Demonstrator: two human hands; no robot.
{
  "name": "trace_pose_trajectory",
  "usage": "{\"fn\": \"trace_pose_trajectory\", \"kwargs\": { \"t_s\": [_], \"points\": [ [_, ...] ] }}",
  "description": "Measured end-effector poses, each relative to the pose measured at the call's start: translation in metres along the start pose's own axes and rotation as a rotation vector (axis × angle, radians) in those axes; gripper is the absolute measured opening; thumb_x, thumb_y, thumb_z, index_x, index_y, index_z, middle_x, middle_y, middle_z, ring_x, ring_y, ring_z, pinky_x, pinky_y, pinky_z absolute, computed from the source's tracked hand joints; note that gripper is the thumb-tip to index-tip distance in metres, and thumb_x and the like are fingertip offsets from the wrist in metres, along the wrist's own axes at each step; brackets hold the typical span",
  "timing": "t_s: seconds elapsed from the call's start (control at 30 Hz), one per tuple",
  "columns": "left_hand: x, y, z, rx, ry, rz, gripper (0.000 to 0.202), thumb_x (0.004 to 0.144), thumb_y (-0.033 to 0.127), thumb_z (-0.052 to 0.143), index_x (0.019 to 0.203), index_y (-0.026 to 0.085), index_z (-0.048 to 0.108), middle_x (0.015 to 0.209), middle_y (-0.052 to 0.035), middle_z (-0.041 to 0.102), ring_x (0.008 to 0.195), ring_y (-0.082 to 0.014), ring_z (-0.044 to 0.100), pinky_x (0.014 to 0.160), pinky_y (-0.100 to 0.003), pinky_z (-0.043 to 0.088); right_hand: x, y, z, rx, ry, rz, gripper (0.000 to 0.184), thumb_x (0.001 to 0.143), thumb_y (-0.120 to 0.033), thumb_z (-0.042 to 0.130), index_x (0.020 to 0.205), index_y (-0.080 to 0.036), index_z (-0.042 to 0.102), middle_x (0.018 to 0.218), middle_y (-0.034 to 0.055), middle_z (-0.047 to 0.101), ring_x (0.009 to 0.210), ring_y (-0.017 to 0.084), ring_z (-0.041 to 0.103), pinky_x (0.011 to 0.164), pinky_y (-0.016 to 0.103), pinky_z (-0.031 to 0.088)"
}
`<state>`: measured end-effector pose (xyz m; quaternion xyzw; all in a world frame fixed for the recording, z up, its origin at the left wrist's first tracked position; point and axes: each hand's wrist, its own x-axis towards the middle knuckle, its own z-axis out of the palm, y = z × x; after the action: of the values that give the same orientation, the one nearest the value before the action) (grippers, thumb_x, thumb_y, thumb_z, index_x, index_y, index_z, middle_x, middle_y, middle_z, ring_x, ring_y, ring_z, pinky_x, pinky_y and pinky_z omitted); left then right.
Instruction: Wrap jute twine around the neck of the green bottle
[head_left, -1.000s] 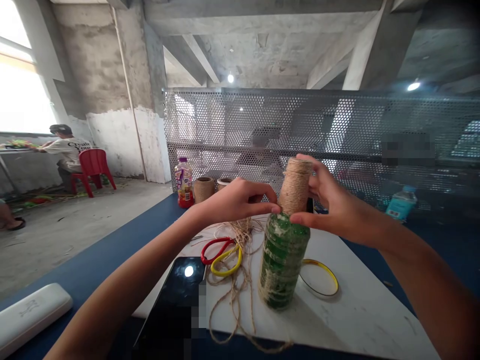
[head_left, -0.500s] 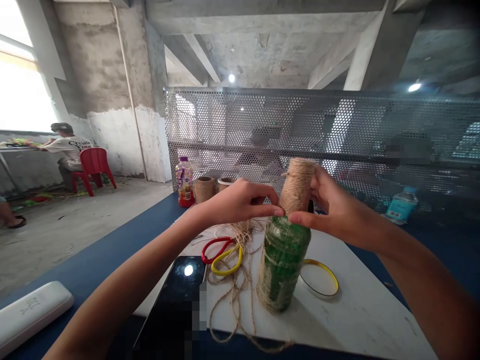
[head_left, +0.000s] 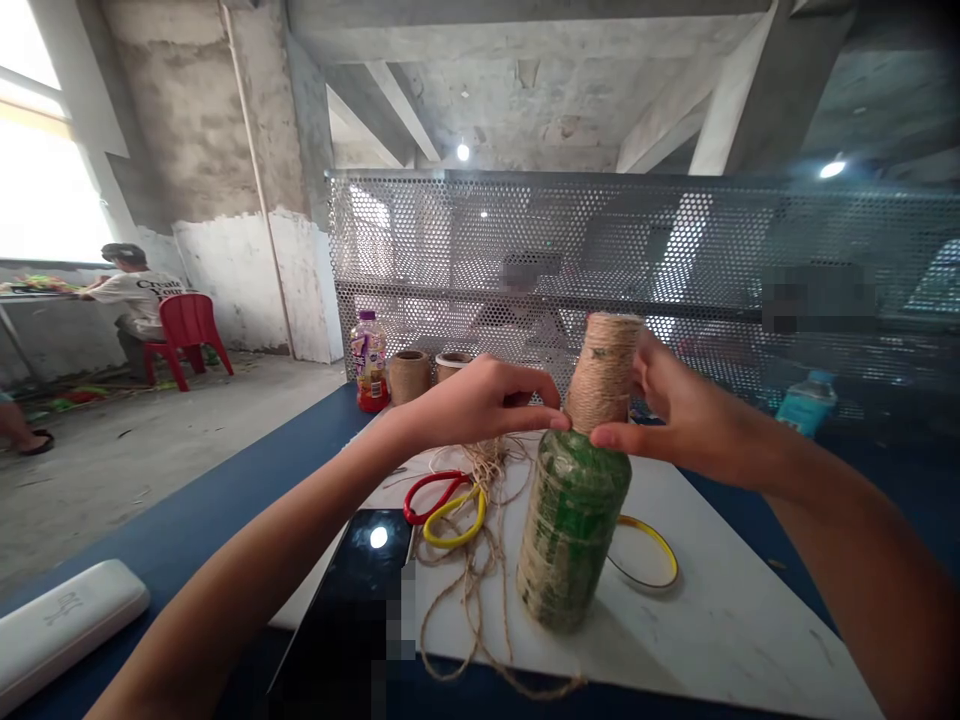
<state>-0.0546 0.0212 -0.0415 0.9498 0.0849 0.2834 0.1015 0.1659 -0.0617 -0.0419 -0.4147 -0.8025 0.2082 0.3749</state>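
A green glass bottle point(head_left: 574, 530) stands on a white board, tilted slightly to the right. Jute twine point(head_left: 604, 375) is wound closely round its neck, and the body below shows green with patchy tan residue. At the base of the neck, my left hand point(head_left: 499, 400) presses its thumb and bent fingers against the wound twine from the left. My right hand point(head_left: 667, 410) grips the neck from the right, thumb in front and fingers behind, partly hidden. Loose twine point(head_left: 469, 590) lies tangled left of the bottle, beside scissors point(head_left: 454, 510) with red and yellow handles.
A roll of yellow-edged tape point(head_left: 656, 550) lies right of the bottle on the white board point(head_left: 720, 630). A black phone point(head_left: 349, 580) and white case point(head_left: 71, 630) are at left. Behind stand a drink bottle point(head_left: 370, 365), twine spools point(head_left: 410, 377), a blue-labelled bottle point(head_left: 806, 403) and a perforated screen point(head_left: 450, 240).
The bottle has turned about its axis, and its neck has shifted slightly right. The stray twine end at its upper left no longer shows. Both hands have moved slightly right with it.
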Motion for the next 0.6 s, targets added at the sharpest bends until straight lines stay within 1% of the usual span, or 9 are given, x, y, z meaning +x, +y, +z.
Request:
{"fn": "trace_pose_trajectory", "kwargs": {
  "t_s": [0.07,0.13,0.27,0.33,0.4,0.47,0.53,0.6],
  "points": [
    [-0.0004,0.0008,-0.0007,-0.001,-0.003,0.007,0.030,0.087,0.042,0.057,0.085,0.014,0.068,0.061,0.0041,0.053,0.053,-0.0059,0.039,0.052,-0.019,0.033,-0.0003,-0.0002,0.0008,-0.001,0.020,0.012,0.070,0.077,-0.029,0.072,0.136,-0.040,0.036,0.133,0.0015,0.053,0.128,0.031,0.047,0.097,0.046,0.051],
    [-0.0007,0.0015,-0.0012,-0.007,-0.003,0.008,0.030,0.087,0.042,0.057,0.086,0.014,0.068,0.062,0.0038,0.054,0.053,-0.0061,0.039,0.052,-0.019,0.033,-0.0011,-0.0012,0.0007,0.057,-0.015,0.012,0.065,0.079,-0.027,0.070,0.134,-0.039,0.039,0.132,0.0009,0.054,0.128,0.030,0.048,0.096,0.043,0.053],
    [-0.0004,0.0021,-0.0009,-0.021,0.001,0.002,0.030,0.085,0.042,0.060,0.083,0.014,0.067,0.062,0.0037,0.053,0.055,-0.0064,0.040,0.052,-0.019,0.033,-0.0005,-0.0015,-0.0004,0.185,-0.108,-0.014,0.056,0.085,-0.027,0.064,0.135,-0.038,0.040,0.133,0.0000,0.054,0.124,0.026,0.052,0.100,0.041,0.050],
    [0.0001,0.0019,-0.0005,-0.026,0.005,-0.004,0.030,0.085,0.042,0.060,0.081,0.013,0.066,0.062,0.0039,0.051,0.055,-0.0064,0.039,0.051,-0.019,0.032,0.0011,0.0003,-0.0001,0.211,-0.143,-0.022,0.055,0.086,-0.027,0.062,0.135,-0.036,0.038,0.135,0.0007,0.053,0.126,0.025,0.051,0.104,0.041,0.047],
    [0.0005,0.0018,-0.0002,-0.025,0.011,-0.007,0.030,0.085,0.042,0.060,0.079,0.013,0.065,0.061,0.0043,0.051,0.054,-0.0062,0.039,0.051,-0.019,0.032,0.0027,0.0027,0.0012,0.169,-0.117,-0.025,0.064,0.082,-0.025,0.067,0.136,-0.037,0.036,0.138,0.0000,0.050,0.130,0.026,0.045,0.106,0.042,0.044],
    [0.0006,0.0021,0.0000,-0.016,0.014,0.002,0.029,0.086,0.041,0.060,0.079,0.013,0.065,0.060,0.0045,0.051,0.053,-0.0059,0.039,0.051,-0.019,0.031,0.0037,0.0044,0.0033,0.089,-0.037,-0.028,0.072,0.077,-0.022,0.072,0.136,-0.039,0.034,0.140,-0.0012,0.047,0.134,0.028,0.040,0.107,0.044,0.043],
    [0.0004,0.0027,0.0001,-0.004,0.016,0.013,0.029,0.086,0.041,0.060,0.079,0.014,0.065,0.059,0.0047,0.050,0.052,-0.0058,0.038,0.051,-0.019,0.031,0.0036,0.0042,0.0053,0.040,0.022,-0.026,0.072,0.076,-0.022,0.072,0.135,-0.040,0.034,0.139,-0.0014,0.048,0.136,0.029,0.036,0.105,0.044,0.045],
    [-0.0001,0.0036,0.0005,0.006,0.025,0.005,0.030,0.085,0.044,0.061,0.082,0.014,0.065,0.058,0.0054,0.048,0.051,-0.0058,0.038,0.050,-0.019,0.030,0.0025,0.0023,0.0064,0.058,0.004,-0.018,0.066,0.080,-0.024,0.069,0.135,-0.040,0.035,0.140,-0.0008,0.047,0.137,0.030,0.035,0.102,0.043,0.048]
  ]
}}
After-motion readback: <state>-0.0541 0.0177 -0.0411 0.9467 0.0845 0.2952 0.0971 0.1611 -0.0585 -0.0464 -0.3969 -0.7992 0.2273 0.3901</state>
